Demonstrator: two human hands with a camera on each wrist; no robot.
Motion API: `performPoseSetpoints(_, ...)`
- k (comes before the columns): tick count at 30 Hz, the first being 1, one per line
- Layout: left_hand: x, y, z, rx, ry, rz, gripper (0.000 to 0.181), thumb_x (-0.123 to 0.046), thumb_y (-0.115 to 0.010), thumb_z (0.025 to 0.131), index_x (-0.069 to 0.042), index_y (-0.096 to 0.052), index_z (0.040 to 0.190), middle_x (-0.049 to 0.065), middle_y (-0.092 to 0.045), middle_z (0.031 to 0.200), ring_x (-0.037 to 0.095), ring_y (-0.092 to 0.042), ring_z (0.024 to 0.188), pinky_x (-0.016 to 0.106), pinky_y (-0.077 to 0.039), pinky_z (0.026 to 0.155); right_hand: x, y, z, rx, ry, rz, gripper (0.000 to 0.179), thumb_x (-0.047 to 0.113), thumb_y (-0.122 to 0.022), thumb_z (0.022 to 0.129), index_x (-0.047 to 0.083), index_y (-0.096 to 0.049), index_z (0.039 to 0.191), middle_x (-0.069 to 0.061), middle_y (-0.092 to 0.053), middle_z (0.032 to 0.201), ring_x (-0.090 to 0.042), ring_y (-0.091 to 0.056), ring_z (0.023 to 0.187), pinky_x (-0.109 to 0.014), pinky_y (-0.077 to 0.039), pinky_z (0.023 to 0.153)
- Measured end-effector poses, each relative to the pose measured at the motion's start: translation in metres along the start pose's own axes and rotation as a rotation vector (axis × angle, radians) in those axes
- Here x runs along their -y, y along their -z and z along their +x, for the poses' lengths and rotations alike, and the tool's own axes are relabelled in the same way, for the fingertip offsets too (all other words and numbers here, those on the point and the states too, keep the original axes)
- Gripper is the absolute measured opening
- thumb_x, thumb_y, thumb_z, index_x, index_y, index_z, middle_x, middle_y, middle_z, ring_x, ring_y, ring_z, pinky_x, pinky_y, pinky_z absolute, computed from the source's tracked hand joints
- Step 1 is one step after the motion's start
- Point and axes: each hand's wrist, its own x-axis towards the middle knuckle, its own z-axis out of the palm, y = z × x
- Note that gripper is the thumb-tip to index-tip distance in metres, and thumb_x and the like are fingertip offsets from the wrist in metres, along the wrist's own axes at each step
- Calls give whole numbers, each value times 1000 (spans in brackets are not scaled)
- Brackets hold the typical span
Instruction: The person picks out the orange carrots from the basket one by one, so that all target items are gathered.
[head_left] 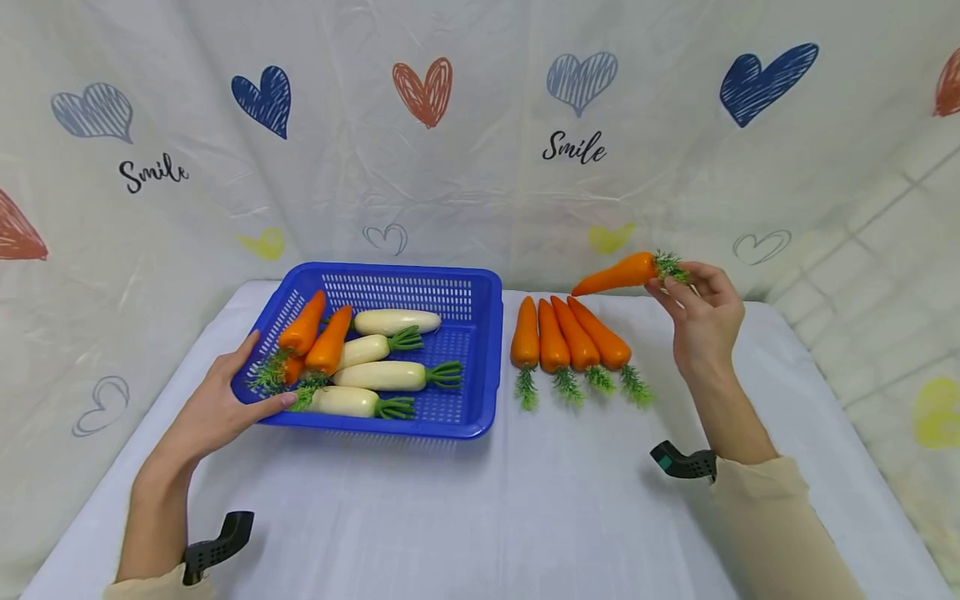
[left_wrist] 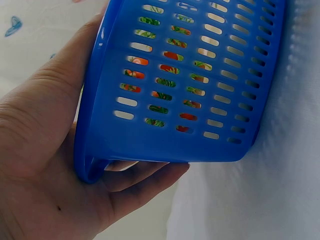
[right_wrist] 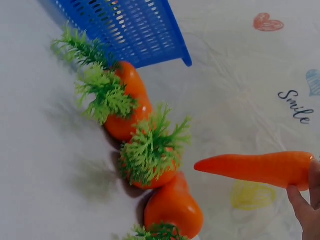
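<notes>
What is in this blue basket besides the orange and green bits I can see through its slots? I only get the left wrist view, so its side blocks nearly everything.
Observer: The head view looks down into the blue basket, and four white radishes lie in it.
Visitor: Radishes, I would never have guessed! And is anything being held on the far side, out of my picture?
Observer: Yes, the right grip holds an orange carrot by its leafy end.
</notes>
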Motion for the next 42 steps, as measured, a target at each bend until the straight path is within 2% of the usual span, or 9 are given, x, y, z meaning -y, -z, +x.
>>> performPoseSetpoints(12, -3, 1, -1, 0, 9, -5, 116, -56, -73, 91, -25, 8, 168, 39, -14, 164, 60, -33, 138, 81, -34, 110, 1, 22, 0, -68, -34, -57, 17, -16, -66, 91, -10, -65, 107, -12, -66, 88, -29, -76, 74, -39, -66, 82)
performPoseSetpoints(20, -4, 0, 0, 1, 11, -3, 117, -57, -74, 90, -25, 7, 168, 39, -16, 163, 59, -35, 137, 81, -33, 110, -1, 36, -3, -61, -121, 9, 18, -21, -64, 90, -11, -64, 104, -16, -67, 86, -31, -77, 71, -41, -66, 80)
performPoseSetpoints(25, -3, 0, 0, 1, 17, -10, 117, -57, -74, 90, -26, 8, 168, 39, -16, 163, 59, -34, 138, 81, -33, 110, -2, 47, -8, 25, -166, -65, 16, -20, -62, 91, -9, -64, 103, -14, -70, 86, -29, -78, 72, -38, -66, 80)
performPoseSetpoints(34, -6, 1, 0, -2, 17, -3, 116, -58, -73, 90, -26, 8, 168, 38, -15, 164, 58, -36, 136, 80, -35, 111, 1, 72, -16, 249, -276, -368, 16, -11, -64, 95, 0, -68, 106, -2, -76, 87, -15, -77, 76, -25, -65, 77)
performPoseSetpoints(38, -6, 1, -1, -2, 22, -6, 117, -59, -73, 90, -27, 8, 168, 38, -14, 164, 58, -35, 137, 80, -34, 111, 2, 82, -16, 316, -317, -487, 19, -8, -63, 97, 3, -65, 113, 2, -77, 88, -12, -77, 77, -22, -64, 78)
performPoseSetpoints(42, -5, 1, -1, -3, 23, -6, 117, -58, -73, 90, -26, 8, 168, 38, -15, 164, 58, -35, 137, 80, -34, 111, 3, 90, -14, 358, -373, -590, 31, -3, -65, 98, 9, -60, 126, 3, -76, 86, -11, -77, 78, -20, -63, 78)
